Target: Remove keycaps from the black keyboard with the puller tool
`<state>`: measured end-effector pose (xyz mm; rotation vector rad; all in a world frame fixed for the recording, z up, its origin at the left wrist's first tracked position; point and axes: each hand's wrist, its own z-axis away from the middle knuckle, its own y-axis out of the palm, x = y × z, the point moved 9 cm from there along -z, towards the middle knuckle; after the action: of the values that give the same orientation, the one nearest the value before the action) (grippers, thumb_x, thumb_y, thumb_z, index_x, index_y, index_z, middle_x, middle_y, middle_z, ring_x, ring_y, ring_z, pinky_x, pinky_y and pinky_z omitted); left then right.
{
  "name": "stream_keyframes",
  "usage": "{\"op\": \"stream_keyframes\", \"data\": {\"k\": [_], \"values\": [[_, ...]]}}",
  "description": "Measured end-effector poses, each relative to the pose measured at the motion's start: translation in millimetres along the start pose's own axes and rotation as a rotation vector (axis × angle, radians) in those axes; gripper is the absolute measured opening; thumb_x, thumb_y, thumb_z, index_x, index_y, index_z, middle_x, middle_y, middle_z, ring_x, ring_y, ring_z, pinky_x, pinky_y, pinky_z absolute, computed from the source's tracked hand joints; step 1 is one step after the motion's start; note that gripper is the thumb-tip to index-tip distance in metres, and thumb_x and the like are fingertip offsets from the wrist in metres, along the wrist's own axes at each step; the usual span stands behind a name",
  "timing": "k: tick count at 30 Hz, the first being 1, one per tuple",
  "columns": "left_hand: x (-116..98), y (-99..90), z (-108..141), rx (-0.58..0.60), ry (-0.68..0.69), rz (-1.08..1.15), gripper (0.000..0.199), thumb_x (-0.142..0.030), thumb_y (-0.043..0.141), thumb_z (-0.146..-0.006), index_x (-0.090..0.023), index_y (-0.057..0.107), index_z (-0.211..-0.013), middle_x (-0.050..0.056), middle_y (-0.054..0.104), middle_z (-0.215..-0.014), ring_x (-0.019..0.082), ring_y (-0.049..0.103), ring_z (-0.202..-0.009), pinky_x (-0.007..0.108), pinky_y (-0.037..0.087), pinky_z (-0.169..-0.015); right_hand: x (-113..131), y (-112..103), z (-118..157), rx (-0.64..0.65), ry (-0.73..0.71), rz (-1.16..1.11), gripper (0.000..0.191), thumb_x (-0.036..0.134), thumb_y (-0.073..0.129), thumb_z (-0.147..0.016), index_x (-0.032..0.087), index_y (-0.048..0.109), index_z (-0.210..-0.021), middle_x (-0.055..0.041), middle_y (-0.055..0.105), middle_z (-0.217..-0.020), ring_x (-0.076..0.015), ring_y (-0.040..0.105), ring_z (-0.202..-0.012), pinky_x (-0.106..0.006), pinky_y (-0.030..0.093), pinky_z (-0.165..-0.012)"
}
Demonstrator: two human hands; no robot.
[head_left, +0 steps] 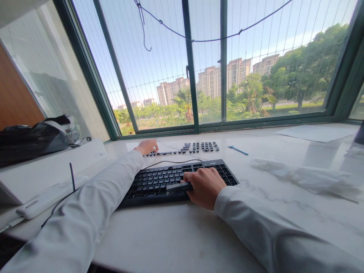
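Observation:
A black keyboard (159, 178) lies on the white marble sill (256, 212) in front of me. My right hand (205, 186) rests on its near edge, fingers closed on the long black space-bar key (178, 187). Behind the keyboard, loose black keycaps (199, 147) lie in rows. My left hand (147, 146) reaches to the left end of those rows, its fingers curled over them; whether it holds a key is hidden. Both arms wear white sleeves.
A blue key puller (238, 150) lies right of the keycaps. Crumpled clear plastic (301, 174) and a paper sheet (315, 133) sit at the right. A white box (54, 170), a white remote-like device (48, 197) and a black bag (34, 138) stand at the left. Windows (204, 64) close the back.

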<state>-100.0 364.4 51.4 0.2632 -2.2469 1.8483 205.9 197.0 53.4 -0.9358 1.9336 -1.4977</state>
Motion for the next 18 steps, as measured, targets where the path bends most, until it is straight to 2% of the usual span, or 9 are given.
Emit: {"op": "stream_keyframes", "data": {"k": [9, 18], "values": [[-1.5, -2.3, -1.5, -0.005, -0.015, -0.004, 0.024, -0.044, 0.062, -0.075, -0.03, 0.069, -0.094, 0.0, 0.061, -0.109, 0.018, 0.056, -0.096, 0.023, 0.04, -0.079, -0.4, -0.7, 0.1, -0.057, -0.015, -0.004, 0.024, 0.033, 0.044, -0.081, 0.024, 0.064, -0.092, -0.008, 0.067, -0.079, -0.025, 0.063, -0.073, -0.033, 0.038, -0.065], [2.7, 3.3, -3.6, 0.012, -0.051, -0.013, 0.026, -0.044, 0.06, -0.077, -0.029, 0.068, -0.097, 0.001, 0.061, -0.111, 0.018, 0.056, -0.098, 0.022, 0.039, -0.08, -0.2, -0.7, 0.2, -0.023, -0.009, 0.001, 0.024, 0.032, 0.044, -0.081, 0.023, 0.063, -0.093, -0.0081, 0.067, -0.08, -0.0243, 0.063, -0.075, -0.033, 0.038, -0.066]]}}
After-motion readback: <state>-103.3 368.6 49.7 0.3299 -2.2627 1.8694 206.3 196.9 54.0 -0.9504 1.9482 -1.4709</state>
